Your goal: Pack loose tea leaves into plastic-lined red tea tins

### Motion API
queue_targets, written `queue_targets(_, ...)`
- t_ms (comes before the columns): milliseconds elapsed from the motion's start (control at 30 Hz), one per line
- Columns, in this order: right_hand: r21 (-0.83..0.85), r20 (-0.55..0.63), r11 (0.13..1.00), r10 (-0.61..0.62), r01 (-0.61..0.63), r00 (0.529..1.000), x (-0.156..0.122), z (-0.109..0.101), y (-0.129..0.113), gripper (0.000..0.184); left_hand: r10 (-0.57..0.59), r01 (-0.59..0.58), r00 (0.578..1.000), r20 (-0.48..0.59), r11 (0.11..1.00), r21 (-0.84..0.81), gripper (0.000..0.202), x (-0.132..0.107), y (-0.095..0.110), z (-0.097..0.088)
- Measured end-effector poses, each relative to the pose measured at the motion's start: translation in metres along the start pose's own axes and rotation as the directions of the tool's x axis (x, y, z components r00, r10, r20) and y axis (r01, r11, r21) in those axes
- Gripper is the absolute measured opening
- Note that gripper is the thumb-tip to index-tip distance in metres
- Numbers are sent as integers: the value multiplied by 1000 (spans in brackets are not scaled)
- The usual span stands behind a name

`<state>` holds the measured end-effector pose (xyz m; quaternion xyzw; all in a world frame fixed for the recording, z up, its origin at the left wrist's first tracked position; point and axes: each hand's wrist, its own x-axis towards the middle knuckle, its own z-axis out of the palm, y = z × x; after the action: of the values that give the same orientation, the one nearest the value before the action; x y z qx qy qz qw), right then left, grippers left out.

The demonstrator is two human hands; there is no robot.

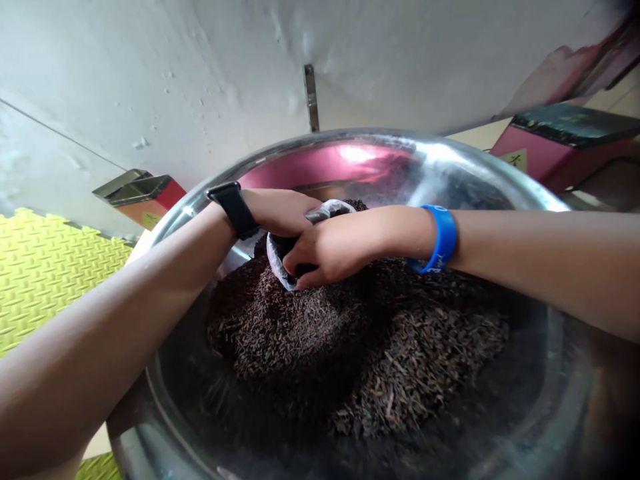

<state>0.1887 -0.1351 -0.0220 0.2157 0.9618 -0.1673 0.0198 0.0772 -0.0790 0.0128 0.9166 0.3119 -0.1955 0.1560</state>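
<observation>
A large shiny metal basin holds dark, dry loose leaves, which look like tea leaves, in two heaps. Towards its back stands a small whitish bag with a crinkled rim and dark contents. My right hand, a blue band on its wrist, reaches across from the right; its fingers curl down into the bag's mouth, and what they pinch is hidden. Behind it, my left hand, with a black watch above it, reaches to the bag's far side. Its fingers are covered by my right hand.
An orange-red tin stands left of the basin, and a pink box with a dark top stands at the right. A pale wall rises behind. Yellow-green foam mats cover the floor at left.
</observation>
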Motion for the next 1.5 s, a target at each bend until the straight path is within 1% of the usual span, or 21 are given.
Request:
queue_targets(100, -2, -20, 1000, 4, -4, 1000, 2, 3, 3, 20, 66, -66, 998, 1, 998, -16, 53, 1, -7, 0)
queue_targets(233, -94, -48, 995, 27, -32, 998, 5, 6, 1, 26, 79, -78, 996, 39, 997, -28, 59, 0, -13, 0)
queue_targets(367, -182, -87, 983, -23, 7, 996, 6, 8, -2, 28, 91, -89, 995, 43, 996, -31, 61, -2, -16, -1)
queue_targets(500, -257, -127, 966, -21, -12, 992, 6, 9, -3, 28, 42, -42, 999, -6, 999, 6, 56, 0, -21, -2)
queue_targets(733, -348, -239, 938, -90, 1, 967, 16, 15, -1, 26, -21, 32, 992, -127, 996, 89, 44, 5, -31, 0)
queue_targets(800, -347, -264, 938, -102, 5, 959, 20, 19, -2, 26, -34, 48, 989, -146, 994, 94, 43, 5, -32, 0)
queue_targets(967, -379, -309, 925, -130, 4, 942, 24, 27, -7, 21, -23, 38, 987, -160, 995, 95, 39, 2, -30, 0)
queue_targets(1200, -489, -280, 871, -205, 45, 938, 27, 30, -9, 23, -22, 34, 988, -156, 996, 80, 39, 2, -29, 2)
queue_targets(1367, -412, -177, 894, -270, 178, 946, 28, 31, -13, 24, 12, -3, 987, -160, 998, 55, 37, 0, -29, 2)
queue_targets(1500, -355, -174, 917, -256, 182, 951, 27, 31, -15, 22, 27, -22, 987, -160, 999, 30, 35, -2, -28, 3)
